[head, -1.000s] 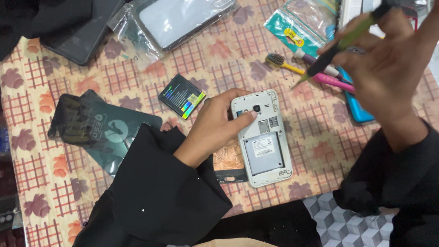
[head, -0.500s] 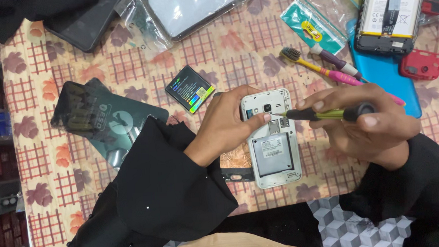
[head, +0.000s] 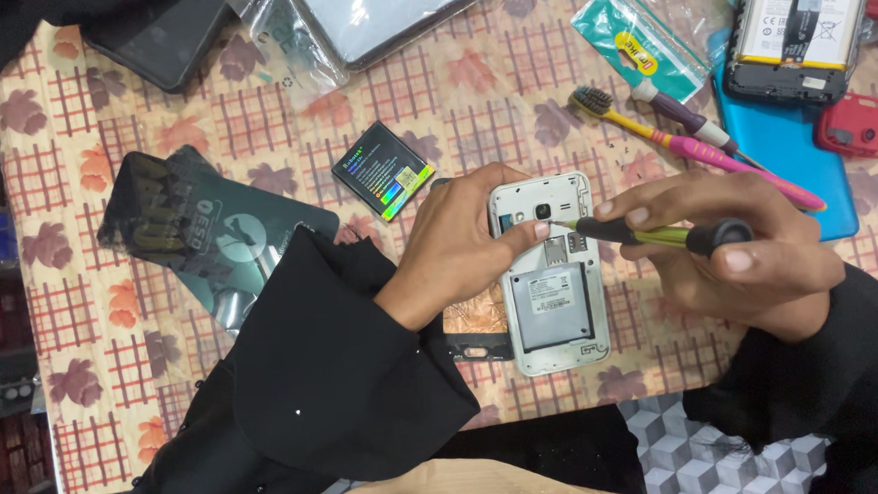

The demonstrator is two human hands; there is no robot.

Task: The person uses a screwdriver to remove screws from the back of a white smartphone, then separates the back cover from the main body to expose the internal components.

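A white phone (head: 555,311) lies face down with its back cover off, near the table's front edge. My left hand (head: 464,241) rests on its left side, thumb and fingers pinching the upper edge by the camera. My right hand (head: 735,252) grips a screwdriver (head: 659,233) with a black and yellow-green handle, held almost level, its tip touching the phone's upper part just right of the camera. A small black battery (head: 383,170) lies apart on the cloth, up and left of the phone.
A checked, leaf-patterned cloth (head: 81,296) covers the table. A dark plastic pouch (head: 198,235) lies at left. Bagged phones (head: 387,14) sit at the back. Toothbrushes (head: 673,134), a blue cover (head: 784,149), an open phone with a battery (head: 803,22) and a red frame (head: 868,124) crowd the right.
My right hand came down from the upper right with the screwdriver and set its tip on the phone's upper part. My left hand stayed on the phone.
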